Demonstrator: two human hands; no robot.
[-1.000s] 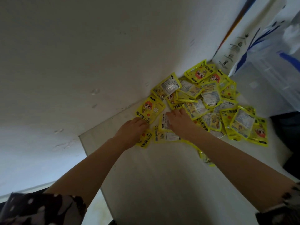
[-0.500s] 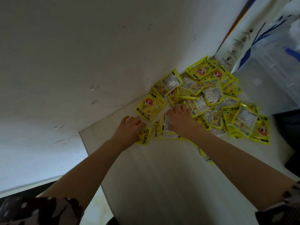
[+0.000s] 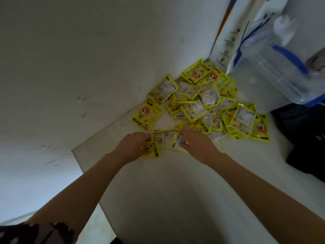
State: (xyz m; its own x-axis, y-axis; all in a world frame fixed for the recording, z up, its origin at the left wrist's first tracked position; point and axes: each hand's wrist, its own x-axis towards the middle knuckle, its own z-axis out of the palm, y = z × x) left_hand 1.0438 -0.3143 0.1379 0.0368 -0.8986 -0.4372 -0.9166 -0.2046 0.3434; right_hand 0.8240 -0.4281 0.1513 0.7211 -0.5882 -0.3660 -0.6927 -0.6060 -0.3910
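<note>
Both hands have pulled back from the pile (image 3: pixel 207 103) since a moment ago, and they've come away with something; the left hand (image 3: pixel 133 144), which was lying flat at the pile's near-left edge, has now curled its fingers round a yellow sachet (image 3: pixel 153 151) and drawn it clear of the pile, toward the person; the right hand (image 3: pixel 197 147) has slid back off the pile's near side and has a silver sachet (image 3: pixel 176 142) pinched between thumb and bent fingers, its edge tipped up off the table (image 3: pixel 167 191) just this side of the pile. That reads as the picking stage under way: two sachets won, and the heap itself looks barely dented. The count: two hands, each with one sachet; one more sachet lies flat between them at the pile's near edge, and one sits alone, face up, just left of the pile against the wall (image 3: pixel 88 67). In all I make it about two dozen sachets showing, though the overlaps surely hide more. One clear tub (image 3: pixel 281 71) with blue handles stands well right of the pile; no sachets show in what can be seen of it.
</note>
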